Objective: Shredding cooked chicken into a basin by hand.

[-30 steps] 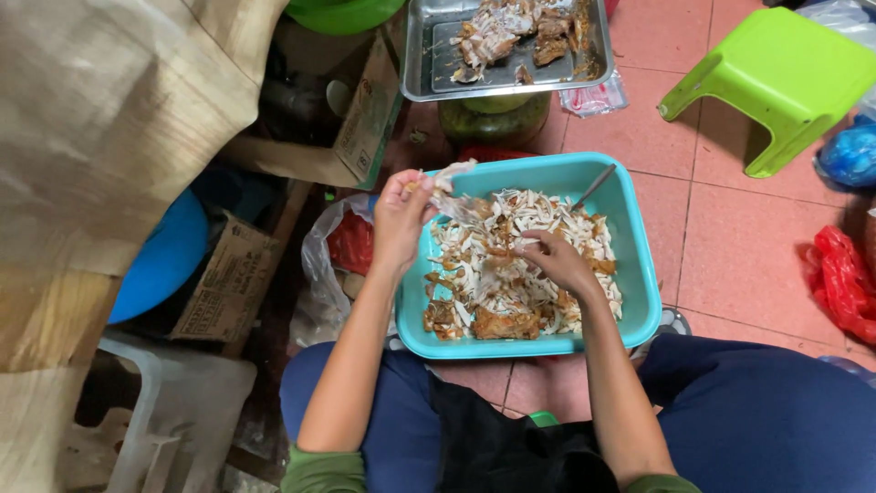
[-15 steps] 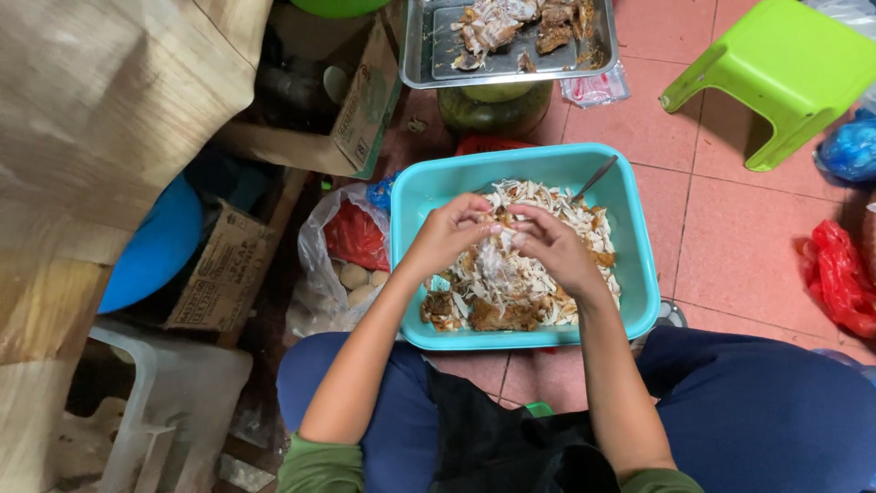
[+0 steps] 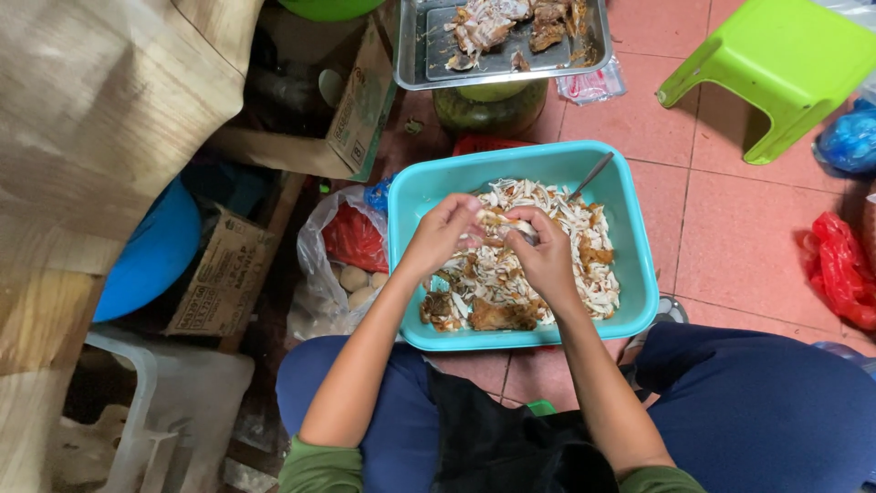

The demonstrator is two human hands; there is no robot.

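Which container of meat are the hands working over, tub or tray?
The turquoise plastic tub of shredded meat; both hands, left hand and right hand, meet above it. The metal tray sits farther away, untouched.

Between the fingertips [image 3: 474, 208] of both hands a pale, cream-and-tan piece of meat [image 3: 500, 225] is pinched. Under the fingers a turquoise tub [image 3: 639, 274] is seen, filled with white and light-brown shreds [image 3: 584, 265]; darker golden-brown pieces [image 3: 502, 316] are found nearer the wrists. Beyond the fingers a silver-grey metal tray [image 3: 411, 55] is seen. Well to the right of the fingers a lime-green stool [image 3: 785, 64] is set on salmon-red tiles [image 3: 730, 219].
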